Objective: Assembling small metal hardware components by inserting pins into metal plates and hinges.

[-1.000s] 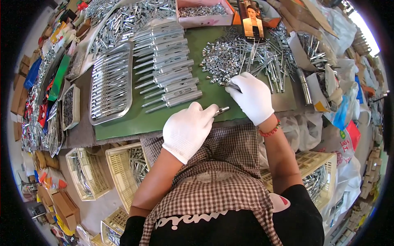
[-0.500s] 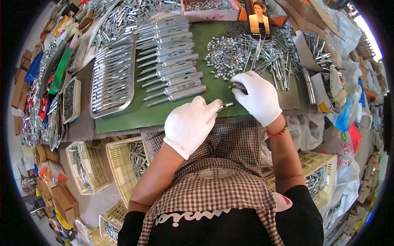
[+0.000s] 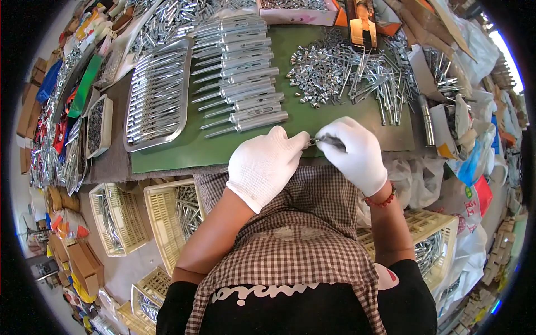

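Both of my hands wear white gloves and meet over the near edge of the green mat (image 3: 184, 159). My left hand (image 3: 262, 164) is closed around a silvery metal tube, with only its short end (image 3: 311, 142) showing past the fingertips. Against that end, my right hand (image 3: 354, 153) pinches a small dark piece (image 3: 333, 142); the fingers hide most of it, so its kind is unclear. Just beyond my left hand lies a row of silvery metal tubes (image 3: 251, 103) with thin pointed tips. Small metal collars (image 3: 315, 78) are heaped farther off, beside loose thin rods (image 3: 391, 92).
Left of the tube row sits a metal tray (image 3: 186, 106) of thin pointed rods. A phone (image 3: 363, 28) stands at the back near a pink-sided box (image 3: 301, 17). On the right lies a thicker metal cylinder (image 3: 426, 121). Cream plastic crates (image 3: 151, 218) stand below the table edge.
My right hand has come down and left, bringing the dark piece to the tube's end. The tube now shows less beyond my left fingers. The view has shifted slightly.
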A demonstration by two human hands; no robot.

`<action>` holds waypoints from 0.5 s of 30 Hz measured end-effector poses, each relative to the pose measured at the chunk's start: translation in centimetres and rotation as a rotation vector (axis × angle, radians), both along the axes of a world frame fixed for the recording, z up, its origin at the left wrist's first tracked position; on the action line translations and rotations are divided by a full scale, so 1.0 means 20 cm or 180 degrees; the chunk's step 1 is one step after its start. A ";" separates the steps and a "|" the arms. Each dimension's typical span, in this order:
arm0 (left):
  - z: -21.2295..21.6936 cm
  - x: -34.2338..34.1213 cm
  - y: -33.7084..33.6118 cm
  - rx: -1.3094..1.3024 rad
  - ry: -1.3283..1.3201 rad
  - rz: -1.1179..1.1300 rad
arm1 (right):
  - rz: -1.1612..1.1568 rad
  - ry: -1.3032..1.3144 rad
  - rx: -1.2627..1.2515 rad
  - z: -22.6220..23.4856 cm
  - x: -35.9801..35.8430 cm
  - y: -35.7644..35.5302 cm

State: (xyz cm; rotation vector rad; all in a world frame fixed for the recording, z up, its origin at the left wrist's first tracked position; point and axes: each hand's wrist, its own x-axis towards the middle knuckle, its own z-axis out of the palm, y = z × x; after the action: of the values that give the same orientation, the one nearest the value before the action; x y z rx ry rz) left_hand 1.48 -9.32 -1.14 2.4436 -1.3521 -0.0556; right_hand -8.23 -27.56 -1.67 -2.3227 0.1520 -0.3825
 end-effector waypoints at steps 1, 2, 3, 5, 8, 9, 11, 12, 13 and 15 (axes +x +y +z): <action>0.00 0.00 0.00 0.0022 0.0011 -0.0001 | -0.0010 -0.0007 -0.0011 -0.01 0.00 0.01; 0.01 0.00 0.00 0.0044 0.0022 -0.0002 | -0.0075 -0.0042 -0.0195 -0.01 0.00 0.02; 0.01 -0.01 0.00 0.0032 0.0013 -0.0012 | -0.0141 -0.0077 -0.0379 -0.01 0.00 0.03; 0.00 -0.01 0.01 -0.0012 -0.0101 -0.0021 | -0.0129 -0.0028 -0.0518 -0.01 0.01 0.04; 0.00 -0.01 0.00 -0.0017 -0.0123 -0.0063 | -0.0022 -0.0066 -0.0587 -0.01 0.02 0.05; 0.00 -0.01 0.01 -0.0024 -0.0121 -0.0065 | -0.0037 0.0022 -0.0622 0.00 0.02 0.05; -0.02 -0.01 0.01 -0.0163 -0.0213 -0.0070 | -0.0055 0.0113 -0.0656 0.00 0.02 0.05; -0.02 -0.01 0.01 -0.0165 -0.0210 -0.0073 | -0.0012 0.0136 -0.0633 0.00 0.02 0.04; -0.02 -0.01 0.01 -0.0135 -0.0285 -0.0102 | 0.0029 0.0159 -0.0611 0.00 0.03 0.03; -0.02 -0.01 0.01 -0.0107 -0.0358 -0.0138 | 0.0095 0.0245 -0.0524 0.02 0.04 0.01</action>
State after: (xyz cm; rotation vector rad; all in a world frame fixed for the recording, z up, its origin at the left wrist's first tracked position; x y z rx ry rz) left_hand 1.34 -9.12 -1.52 2.4218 -1.4413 0.0946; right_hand -7.40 -27.30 -1.24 -2.5007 0.1274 -0.3006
